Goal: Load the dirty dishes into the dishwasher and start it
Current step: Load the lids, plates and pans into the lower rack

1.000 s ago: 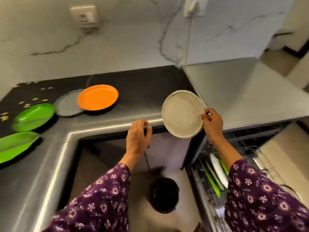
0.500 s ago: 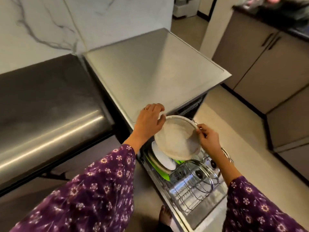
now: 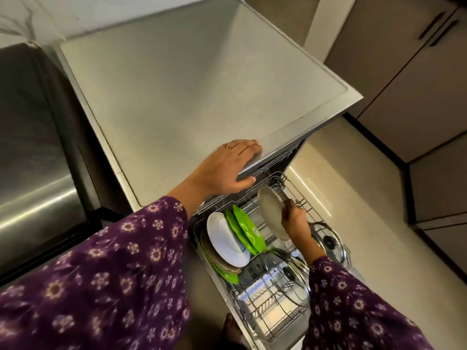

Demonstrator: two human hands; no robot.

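Note:
The dishwasher stands open below me with its lower rack pulled out. My right hand grips a beige speckled plate on edge and holds it down among the rack's tines. To its left stand green plates, a white plate and a brownish plate behind it. Two glass lids lean in the rack's right half. My left hand rests flat on the front edge of the dishwasher's top, fingers apart, thumb curled under the edge.
A steel counter edge lies to the left. Brown cabinet doors line the right side across a beige floor. My bare foot stands beside the rack's near end.
My left hand let go of the beige plate and settled on the dishwasher's top edge. My right hand alone lowered the plate on edge into the rack, right of the green plates.

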